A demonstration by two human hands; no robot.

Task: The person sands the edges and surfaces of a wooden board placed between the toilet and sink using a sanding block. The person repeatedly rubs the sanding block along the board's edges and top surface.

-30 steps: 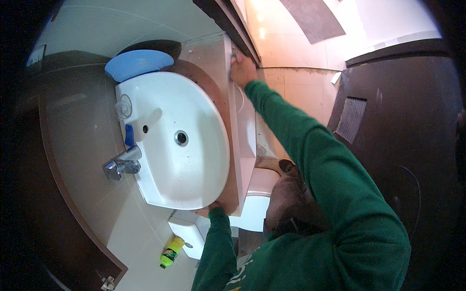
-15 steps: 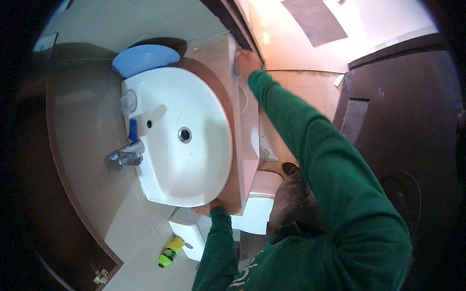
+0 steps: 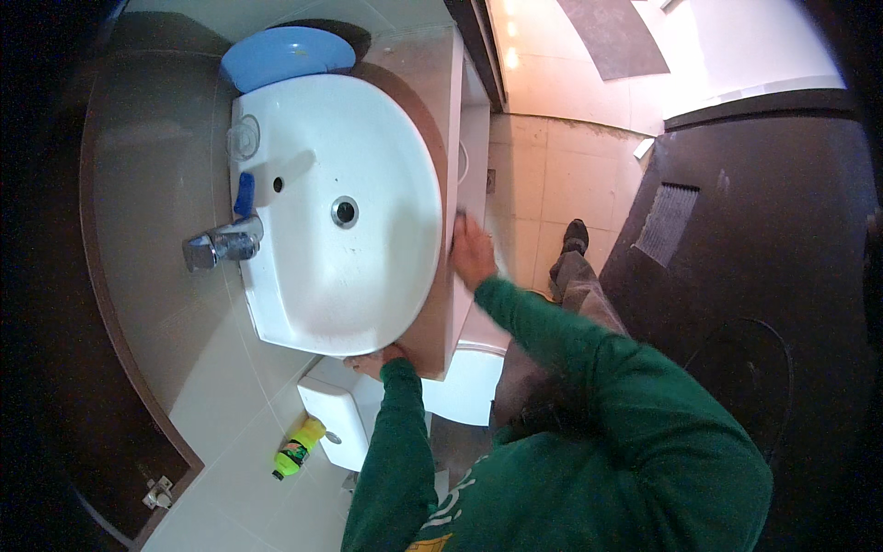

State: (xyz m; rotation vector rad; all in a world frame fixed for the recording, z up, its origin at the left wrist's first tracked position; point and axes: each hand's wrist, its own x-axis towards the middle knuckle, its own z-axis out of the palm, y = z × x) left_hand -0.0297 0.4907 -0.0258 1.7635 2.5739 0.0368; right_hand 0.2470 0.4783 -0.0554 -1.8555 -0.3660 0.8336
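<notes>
The right hand (image 3: pixel 472 250) presses flat, perhaps over a cloth, on the table (image 3: pixel 440 138) edge beside the white basin (image 3: pixel 340 202); the left hand (image 3: pixel 379 361) grips the near corner. Wiping seems underway; next, steady strokes along that edge.

one white basin (image 3: pixel 340 212), one chrome tap (image 3: pixel 221 247), one blue plate (image 3: pixel 285 55), one yellow-green bottle (image 3: pixel 299 448), two hands (image 3: pixel 472 253)
</notes>
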